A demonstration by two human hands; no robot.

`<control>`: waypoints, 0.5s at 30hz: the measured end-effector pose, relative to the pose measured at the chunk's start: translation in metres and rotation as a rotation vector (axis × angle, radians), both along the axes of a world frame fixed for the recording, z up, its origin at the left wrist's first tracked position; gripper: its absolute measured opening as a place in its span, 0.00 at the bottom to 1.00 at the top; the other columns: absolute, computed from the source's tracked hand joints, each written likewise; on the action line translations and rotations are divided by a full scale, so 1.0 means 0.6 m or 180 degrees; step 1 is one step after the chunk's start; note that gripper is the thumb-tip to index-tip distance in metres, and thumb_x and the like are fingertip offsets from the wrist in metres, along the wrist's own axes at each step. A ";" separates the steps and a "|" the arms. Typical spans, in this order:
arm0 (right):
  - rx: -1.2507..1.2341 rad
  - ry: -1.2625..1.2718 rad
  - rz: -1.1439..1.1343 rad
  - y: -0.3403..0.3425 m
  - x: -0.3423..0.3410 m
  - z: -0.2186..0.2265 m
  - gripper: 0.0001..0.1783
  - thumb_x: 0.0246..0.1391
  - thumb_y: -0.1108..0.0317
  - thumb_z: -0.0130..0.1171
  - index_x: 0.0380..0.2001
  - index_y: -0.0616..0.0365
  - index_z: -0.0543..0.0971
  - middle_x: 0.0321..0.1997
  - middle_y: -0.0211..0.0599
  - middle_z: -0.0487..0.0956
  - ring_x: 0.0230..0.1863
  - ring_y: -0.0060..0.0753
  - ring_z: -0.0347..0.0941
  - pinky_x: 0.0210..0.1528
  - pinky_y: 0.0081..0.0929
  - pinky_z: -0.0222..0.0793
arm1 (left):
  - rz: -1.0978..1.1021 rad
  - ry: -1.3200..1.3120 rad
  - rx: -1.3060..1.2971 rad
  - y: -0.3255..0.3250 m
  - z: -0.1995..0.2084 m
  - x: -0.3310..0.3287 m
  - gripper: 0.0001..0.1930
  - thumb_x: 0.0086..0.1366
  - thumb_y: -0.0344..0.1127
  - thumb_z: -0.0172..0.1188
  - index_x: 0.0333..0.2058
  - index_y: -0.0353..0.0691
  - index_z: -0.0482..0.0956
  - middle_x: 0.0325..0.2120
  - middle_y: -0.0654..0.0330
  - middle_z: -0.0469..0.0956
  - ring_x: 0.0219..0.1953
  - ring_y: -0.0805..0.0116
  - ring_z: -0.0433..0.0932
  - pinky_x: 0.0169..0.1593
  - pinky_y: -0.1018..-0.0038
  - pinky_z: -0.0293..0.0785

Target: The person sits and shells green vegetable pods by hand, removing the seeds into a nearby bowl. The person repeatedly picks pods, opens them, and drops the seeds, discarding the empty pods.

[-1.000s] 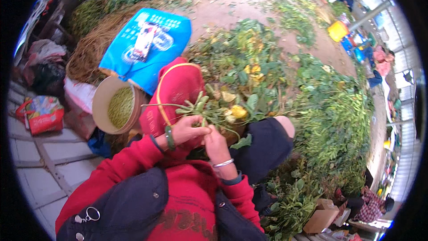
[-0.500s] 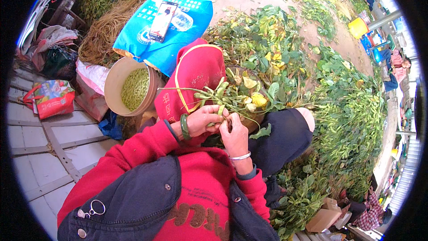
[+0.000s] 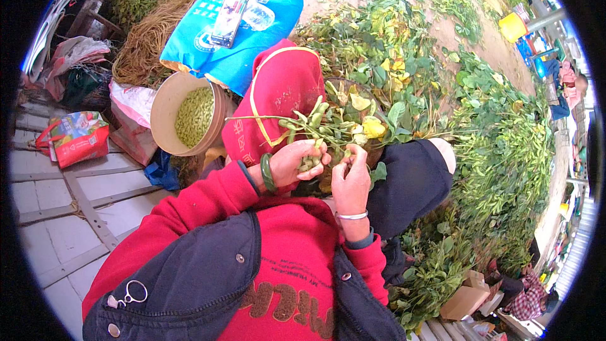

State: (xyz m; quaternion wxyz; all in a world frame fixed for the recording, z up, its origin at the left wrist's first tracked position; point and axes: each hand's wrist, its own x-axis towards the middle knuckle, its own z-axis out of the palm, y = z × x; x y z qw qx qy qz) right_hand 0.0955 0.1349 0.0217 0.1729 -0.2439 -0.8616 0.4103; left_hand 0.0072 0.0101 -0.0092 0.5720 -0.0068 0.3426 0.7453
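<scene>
My left hand, with a green bangle at the wrist, curls around several pale green beans. Close on its right, my right hand wears a silver bangle. Its thumb and forefinger are pinched together at a small green bit, too small to name surely. Just beyond both hands, a cut bean stalk with plump green pods lies across my lap, among leaves and a yellow leaf. A red cloth with yellow trim covers my left knee.
A beige bucket partly filled with green beans stands left of my knee. Behind it, a blue sack bears a phone. Heaped bean plants spread on the right. A red bag sits at far left.
My hands have moved apart slightly, the right one shifting right. My left hand has turned, and the green beans in it now show.
</scene>
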 end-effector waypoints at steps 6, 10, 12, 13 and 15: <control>-0.0268 -0.0259 0.0570 -0.005 0.013 0.013 0.08 0.53 0.66 0.51 0.30 0.60 0.69 0.22 0.47 0.72 0.23 0.52 0.69 0.27 0.40 0.64 | -0.0029 0.0067 -0.0114 0.005 -0.003 0.001 0.15 0.67 0.47 0.42 0.34 0.42 0.71 0.20 0.67 0.69 0.18 0.80 0.63 0.17 0.85 0.53; -0.0667 -0.0221 0.0829 -0.021 0.008 0.008 0.08 0.56 0.67 0.48 0.31 0.60 0.68 0.23 0.45 0.74 0.24 0.50 0.70 0.27 0.39 0.65 | 0.0051 -0.0092 0.0082 0.006 -0.005 0.005 0.13 0.66 0.46 0.45 0.34 0.42 0.71 0.18 0.68 0.66 0.16 0.82 0.59 0.18 0.85 0.51; -0.0687 -0.0086 0.0906 -0.021 0.008 0.006 0.05 0.57 0.70 0.45 0.31 0.60 0.68 0.23 0.46 0.74 0.25 0.51 0.71 0.27 0.39 0.66 | 0.0098 -0.0004 -0.0083 0.005 -0.007 0.004 0.12 0.66 0.45 0.45 0.34 0.42 0.71 0.18 0.69 0.66 0.16 0.82 0.58 0.18 0.85 0.51; -0.0807 -0.0117 0.0928 -0.019 0.007 0.005 0.05 0.57 0.70 0.45 0.31 0.60 0.68 0.23 0.46 0.74 0.26 0.51 0.71 0.27 0.39 0.66 | 0.0113 0.0041 -0.0005 0.004 -0.008 0.004 0.12 0.66 0.44 0.46 0.34 0.42 0.71 0.18 0.69 0.65 0.16 0.82 0.58 0.18 0.85 0.51; -0.1140 -0.0208 0.0934 -0.014 0.011 0.006 0.05 0.57 0.70 0.45 0.30 0.60 0.68 0.23 0.46 0.74 0.26 0.52 0.71 0.27 0.39 0.66 | 0.0053 -0.0016 0.0069 0.001 -0.011 0.002 0.11 0.66 0.43 0.46 0.34 0.42 0.71 0.18 0.69 0.66 0.16 0.82 0.58 0.18 0.85 0.51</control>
